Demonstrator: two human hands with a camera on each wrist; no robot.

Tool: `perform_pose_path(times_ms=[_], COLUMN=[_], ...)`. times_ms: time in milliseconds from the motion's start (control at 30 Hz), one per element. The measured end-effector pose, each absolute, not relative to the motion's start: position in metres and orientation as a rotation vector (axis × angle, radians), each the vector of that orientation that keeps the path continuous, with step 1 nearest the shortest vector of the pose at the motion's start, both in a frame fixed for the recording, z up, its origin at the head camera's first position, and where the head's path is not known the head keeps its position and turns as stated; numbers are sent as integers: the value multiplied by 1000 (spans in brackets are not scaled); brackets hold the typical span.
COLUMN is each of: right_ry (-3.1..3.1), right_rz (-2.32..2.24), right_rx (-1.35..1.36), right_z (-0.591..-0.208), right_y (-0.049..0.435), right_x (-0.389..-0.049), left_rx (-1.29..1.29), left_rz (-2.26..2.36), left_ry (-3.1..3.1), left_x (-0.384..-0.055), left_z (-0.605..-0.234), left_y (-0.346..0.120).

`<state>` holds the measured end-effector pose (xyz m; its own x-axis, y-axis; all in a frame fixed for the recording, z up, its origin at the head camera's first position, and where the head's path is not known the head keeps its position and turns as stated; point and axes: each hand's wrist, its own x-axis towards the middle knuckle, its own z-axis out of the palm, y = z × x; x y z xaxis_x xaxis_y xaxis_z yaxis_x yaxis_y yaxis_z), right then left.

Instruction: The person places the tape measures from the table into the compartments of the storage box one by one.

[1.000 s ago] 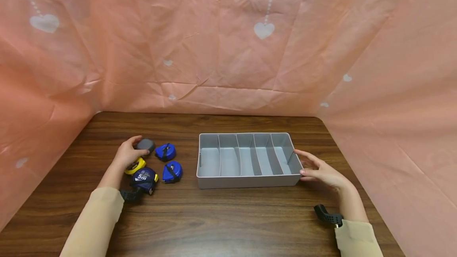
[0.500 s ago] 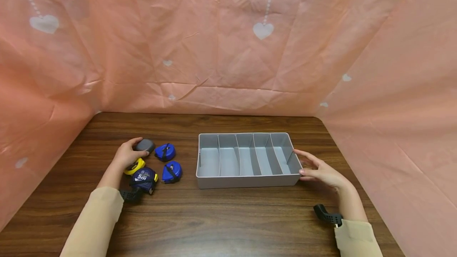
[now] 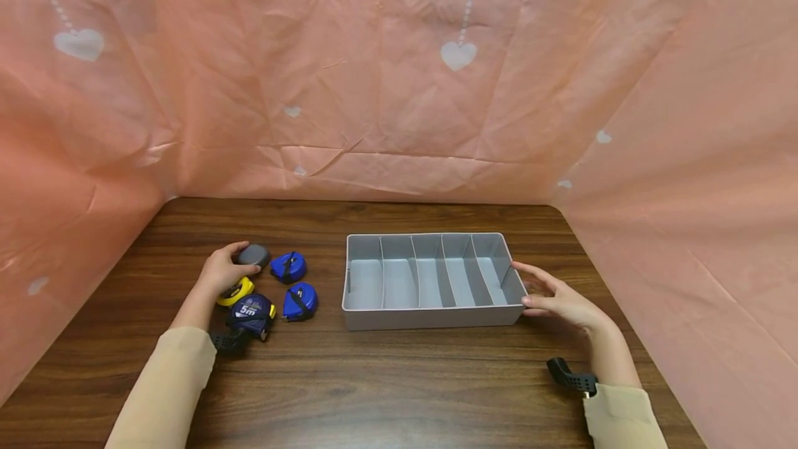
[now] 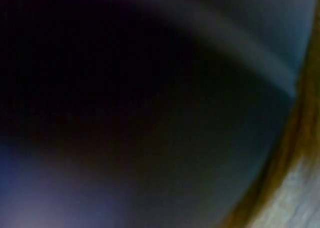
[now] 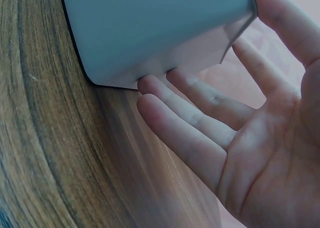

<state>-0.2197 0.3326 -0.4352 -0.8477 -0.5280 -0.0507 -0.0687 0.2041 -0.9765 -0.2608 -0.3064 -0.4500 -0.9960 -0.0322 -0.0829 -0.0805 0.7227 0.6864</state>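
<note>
My left hand has its thumb and fingers around a grey tape measure on the left of the table. Just below that hand lies a yellow tape measure, partly covered by it. A dark blue tape measure marked 5m is beside the wrist. Two bright blue tape measures, one farther back and one nearer, lie to the right. Mid-table stands a grey divided tray. My right hand touches its right end wall with spread, nearly straight fingers. Dark blur fills most of the left wrist view.
The brown wood-grain table runs up to a pink cloth backdrop at the back and sides. Thin dividers split the tray into several compartments, with nothing inside them. Black wrist mounts sit at both wrists.
</note>
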Motion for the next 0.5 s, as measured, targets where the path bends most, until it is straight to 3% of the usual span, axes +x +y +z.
perform_pose_path(times_ms=[500], right_ry=[2119], right_rz=[-1678], right_rx=[-544], right_z=[-434], right_y=[332], right_x=[-219], left_rx=[-73], left_rz=[1107], left_ry=[2918], left_x=[-258], left_z=[-448], left_y=[-307])
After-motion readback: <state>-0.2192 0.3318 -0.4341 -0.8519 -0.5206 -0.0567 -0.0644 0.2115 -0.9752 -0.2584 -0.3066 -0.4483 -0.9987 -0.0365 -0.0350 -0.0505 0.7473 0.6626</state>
